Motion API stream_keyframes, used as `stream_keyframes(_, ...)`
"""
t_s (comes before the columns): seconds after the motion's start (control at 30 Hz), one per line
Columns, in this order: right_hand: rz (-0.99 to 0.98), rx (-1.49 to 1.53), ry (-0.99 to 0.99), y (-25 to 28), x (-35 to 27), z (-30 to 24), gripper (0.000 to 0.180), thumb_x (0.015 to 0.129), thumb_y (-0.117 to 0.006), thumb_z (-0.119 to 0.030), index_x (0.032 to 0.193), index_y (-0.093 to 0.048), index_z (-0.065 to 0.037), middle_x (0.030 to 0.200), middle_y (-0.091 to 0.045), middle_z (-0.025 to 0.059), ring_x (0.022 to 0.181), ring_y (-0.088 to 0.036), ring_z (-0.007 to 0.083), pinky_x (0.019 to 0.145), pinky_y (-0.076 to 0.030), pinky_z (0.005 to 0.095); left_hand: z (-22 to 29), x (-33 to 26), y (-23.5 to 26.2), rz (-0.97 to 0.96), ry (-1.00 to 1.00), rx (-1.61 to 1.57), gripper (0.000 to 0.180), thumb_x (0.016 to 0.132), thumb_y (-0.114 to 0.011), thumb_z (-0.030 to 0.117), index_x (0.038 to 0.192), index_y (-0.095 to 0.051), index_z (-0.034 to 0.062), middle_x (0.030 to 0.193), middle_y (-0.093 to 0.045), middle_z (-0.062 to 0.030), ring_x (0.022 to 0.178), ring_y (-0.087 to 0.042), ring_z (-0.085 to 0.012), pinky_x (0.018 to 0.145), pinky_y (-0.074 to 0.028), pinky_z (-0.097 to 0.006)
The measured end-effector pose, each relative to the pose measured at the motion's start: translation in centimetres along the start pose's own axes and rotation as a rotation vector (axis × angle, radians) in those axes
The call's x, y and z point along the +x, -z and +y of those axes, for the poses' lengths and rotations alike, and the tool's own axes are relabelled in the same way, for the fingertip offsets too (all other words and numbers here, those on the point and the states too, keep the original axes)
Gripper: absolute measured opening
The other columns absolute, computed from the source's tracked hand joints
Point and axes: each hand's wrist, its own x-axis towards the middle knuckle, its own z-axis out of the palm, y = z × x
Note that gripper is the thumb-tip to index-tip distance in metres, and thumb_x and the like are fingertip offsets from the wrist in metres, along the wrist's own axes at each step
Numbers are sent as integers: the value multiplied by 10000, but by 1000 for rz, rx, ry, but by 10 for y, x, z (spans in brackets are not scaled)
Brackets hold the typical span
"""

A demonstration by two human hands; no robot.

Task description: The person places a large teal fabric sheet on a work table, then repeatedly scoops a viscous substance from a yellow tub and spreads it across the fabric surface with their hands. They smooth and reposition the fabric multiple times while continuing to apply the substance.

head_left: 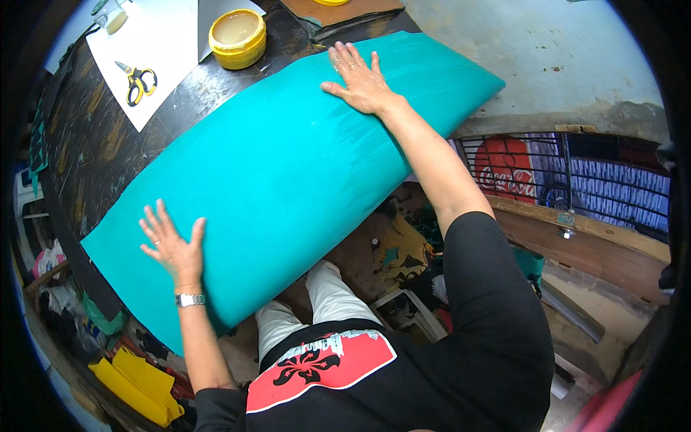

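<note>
A large sheet of teal material (252,173) lies across the dark table, its near edge curving down over the front. Toward the sheet's left end, my left hand (173,245) rests on it, fingers spread, a metal watch on the wrist. My right hand (360,83) lies flat near the far edge on the right part, fingers and thumb apart. Neither hand grips anything. Faint streaks and creases show on the sheet around my right forearm. What lies beneath the sheet is hidden.
Beyond the sheet stand a yellow tub (237,50) of pale paste and yellow-handled scissors (137,83) on white paper (162,54). Brown sheets (345,18) sit at the table's far edge. A barred window (576,173) is to the right; yellow material (137,385) lies lower left.
</note>
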Motion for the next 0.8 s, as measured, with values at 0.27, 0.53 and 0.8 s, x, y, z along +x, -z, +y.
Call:
stream_keyframes(0.27, -29, 63, 65, -4, -3, -111, 978, 863, -384, -772, 1559, -161, -123, 1627, -105, 102, 1507, -49, 259, 1182, 18, 591, -149, -17, 3, 107, 198, 67, 806, 921, -479, 638, 1550, -226, 202, 1613, -180, -128, 1491, -147, -304, 1165, -118, -586)
stream_keyframes(0.53, 89, 205, 219, -37, -6, -273, 1020, 843, -432, -761, 1537, -205, -49, 1613, -149, 158, 1503, -80, 300, 1167, 2, 615, -152, -21, -1, 134, 227, 70, 792, 938, -469, 616, 1528, -270, 126, 1596, -211, -168, 1483, -162, -331, 1159, -124, -594)
stream_keyframes(0.8, -216, 766, 419, -31, -31, -489, 868, 908, -414, -680, 1540, -232, -113, 1582, -228, 198, 1480, -187, 335, 1150, -3, 641, -144, -39, 2, 140, 183, -17, 627, 1024, -378, 422, 1531, -236, 82, 1604, -190, -160, 1490, -135, -330, 1174, -103, -557)
